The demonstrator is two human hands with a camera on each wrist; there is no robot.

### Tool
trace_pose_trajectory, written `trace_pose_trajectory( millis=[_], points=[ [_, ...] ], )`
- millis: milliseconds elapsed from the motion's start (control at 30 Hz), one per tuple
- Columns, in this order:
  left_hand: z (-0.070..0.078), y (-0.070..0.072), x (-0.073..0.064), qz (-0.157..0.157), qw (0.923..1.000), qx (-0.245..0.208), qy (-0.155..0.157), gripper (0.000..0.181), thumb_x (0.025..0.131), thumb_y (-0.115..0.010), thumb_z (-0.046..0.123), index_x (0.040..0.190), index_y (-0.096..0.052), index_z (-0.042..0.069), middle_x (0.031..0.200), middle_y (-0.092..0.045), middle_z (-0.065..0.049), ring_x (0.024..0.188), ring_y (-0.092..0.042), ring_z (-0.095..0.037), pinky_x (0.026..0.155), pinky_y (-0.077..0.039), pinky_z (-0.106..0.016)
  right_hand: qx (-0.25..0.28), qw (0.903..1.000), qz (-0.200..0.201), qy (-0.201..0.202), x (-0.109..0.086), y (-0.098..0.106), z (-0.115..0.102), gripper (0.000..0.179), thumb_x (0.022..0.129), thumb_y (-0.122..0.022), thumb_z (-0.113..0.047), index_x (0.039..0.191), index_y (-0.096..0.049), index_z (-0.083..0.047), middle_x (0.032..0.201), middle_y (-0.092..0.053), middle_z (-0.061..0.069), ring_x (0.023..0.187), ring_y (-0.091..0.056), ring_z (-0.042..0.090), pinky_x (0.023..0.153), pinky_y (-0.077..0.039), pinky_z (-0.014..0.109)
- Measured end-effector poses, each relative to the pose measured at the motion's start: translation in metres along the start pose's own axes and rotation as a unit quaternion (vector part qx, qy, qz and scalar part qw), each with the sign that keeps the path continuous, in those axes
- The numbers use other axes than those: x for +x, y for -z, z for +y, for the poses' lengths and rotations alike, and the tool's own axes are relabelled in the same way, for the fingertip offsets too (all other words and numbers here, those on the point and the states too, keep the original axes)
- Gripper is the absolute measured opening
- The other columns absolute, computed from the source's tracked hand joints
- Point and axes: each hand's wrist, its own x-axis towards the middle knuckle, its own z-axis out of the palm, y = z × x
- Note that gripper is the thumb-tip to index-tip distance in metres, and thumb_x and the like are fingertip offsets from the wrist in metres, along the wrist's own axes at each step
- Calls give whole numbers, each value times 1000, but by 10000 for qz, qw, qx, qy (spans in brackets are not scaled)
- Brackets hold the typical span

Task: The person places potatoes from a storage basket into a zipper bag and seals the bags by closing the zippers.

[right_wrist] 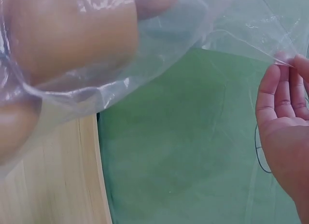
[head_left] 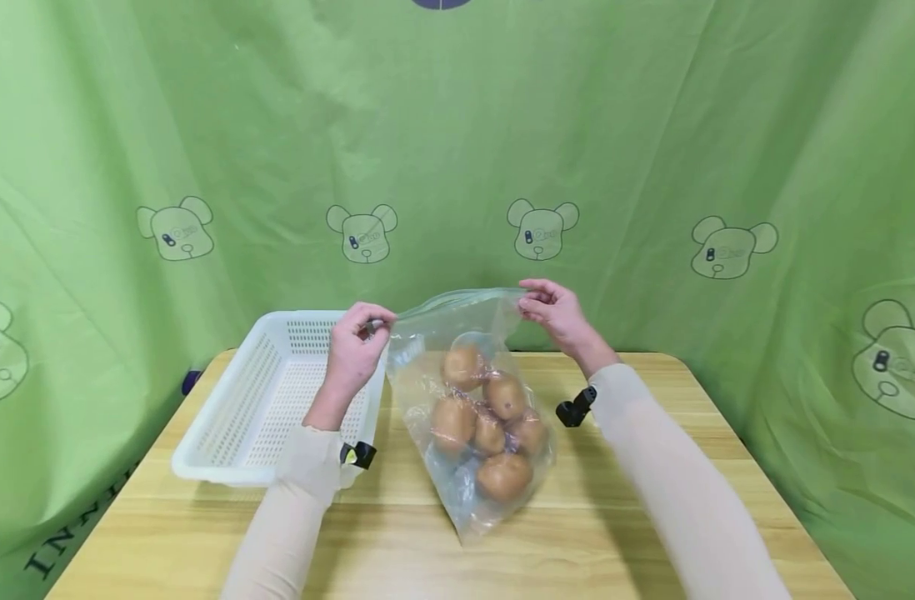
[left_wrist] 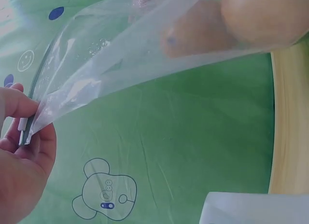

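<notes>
A clear zip bag (head_left: 420, 375) hangs between the two hands over the table, its greenish zip edge at the top. Inside it lie several brown potatoes (head_left: 504, 477), bunched in the lower part. At the bag's left top corner, the left hand (head_left: 355, 350) pinches the zip edge between thumb and fingers. The right hand (head_left: 558, 315) pinches the opposite top corner. Close up in the left wrist view, the zip strip (left_wrist: 29, 122) passes between thumb and fingers. The right wrist view shows the thin film (right_wrist: 251, 35) held at the fingertips of the right hand (right_wrist: 289, 122).
A white plastic basket (head_left: 225, 400) with perforated walls stands on the left of the wooden table (head_left: 397, 550), partly behind the left arm. Green curtain (head_left: 457, 150) with bear-head drawings hangs behind and at both sides. Small black wrist cameras (head_left: 576, 408) sit at the cuffs.
</notes>
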Motion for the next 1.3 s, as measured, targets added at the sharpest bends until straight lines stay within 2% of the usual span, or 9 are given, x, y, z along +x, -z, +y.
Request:
trace_pose_trajectory(
  millis=[67, 200, 300, 567, 700, 867, 1033, 1200, 1300],
  points=[
    [-11, 0, 3, 45, 10000, 32, 13, 15, 81, -58, -14, 91, -66, -7, 95, -62, -19, 83, -56, -23, 71, -46, -20, 99, 9999, 72, 50, -2, 4, -2, 29, 85, -58, 13, 106, -64, -6, 84, -61, 4, 74, -62, 13, 70, -54, 22],
    [-31, 2, 10, 148, 9999, 36, 55, 15, 82, -60, -12, 93, -67, -5, 97, -62, -17, 84, -58, -23, 70, -47, -18, 285, 9993, 181, 161, -6, 10, -8, 28, 84, -59, 14, 105, -66, -4, 84, -61, 5, 73, -62, 14, 68, -54, 22],
    [-33, 4, 13, 117, 9996, -25, 272, 17, 83, -62, -9, 98, -67, -3, 101, -61, -15, 88, -59, -20, 74, -49, -18, 421, 9988, 160, 216, -11, 12, -12, 30, 84, -59, 14, 110, -63, 0, 84, -61, 5, 73, -62, 14, 68, -54, 21],
    [-27, 8, 16, -145, 9905, -642, 1207, 31, 83, -62, -10, 114, -59, -4, 112, -61, -18, 105, -59, -26, 91, -48, -26, 195, 9992, 18, 350, -31, 14, -26, 28, 86, -61, 9, 111, -65, -2, 89, -59, 7, 76, -61, 14, 74, -55, 24],
    [-25, 4, 18, 141, 9895, -553, 1329, 30, 83, -63, -7, 113, -60, -4, 111, -63, -18, 103, -61, -26, 89, -49, -26, -387, 9976, 192, 537, -46, 12, -35, 25, 88, -59, 7, 111, -63, -1, 88, -56, 6, 76, -61, 13, 75, -55, 27],
    [-22, -2, 20, 438, 9878, -320, 1459, 29, 82, -69, 0, 111, -63, -3, 102, -65, -16, 91, -62, -23, 80, -53, -26, -1217, 9861, 664, 916, -61, 8, -47, 22, 88, -58, 8, 109, -62, 4, 83, -58, 4, 68, -60, 10, 61, -55, 21],
    [-17, -5, 21, 590, 9839, -177, 1681, 29, 81, -73, 8, 108, -66, 1, 95, -65, -13, 87, -61, -19, 75, -53, -23, -1324, 9814, 993, 973, -72, 10, -54, 19, 86, -58, 11, 99, -66, -1, 82, -61, 5, 63, -61, 9, 56, -54, 20],
    [-11, -15, 22, 852, 9778, -790, 1742, 26, 81, -72, 2, 106, -66, -2, 95, -67, -16, 83, -63, -17, 73, -55, -24, -1294, 9803, 1165, 928, -74, 17, -55, 17, 86, -58, 11, 103, -61, 8, 80, -63, 3, 63, -62, 8, 57, -54, 20],
    [-12, -24, 21, 868, 9721, -1229, 1801, 23, 83, -67, -3, 105, -64, -6, 95, -66, -19, 77, -64, -14, 71, -55, -24, -1292, 9783, 1338, 911, -72, 23, -52, 15, 87, -59, 9, 101, -62, 7, 79, -63, 3, 62, -63, 9, 58, -55, 22]
  ],
)
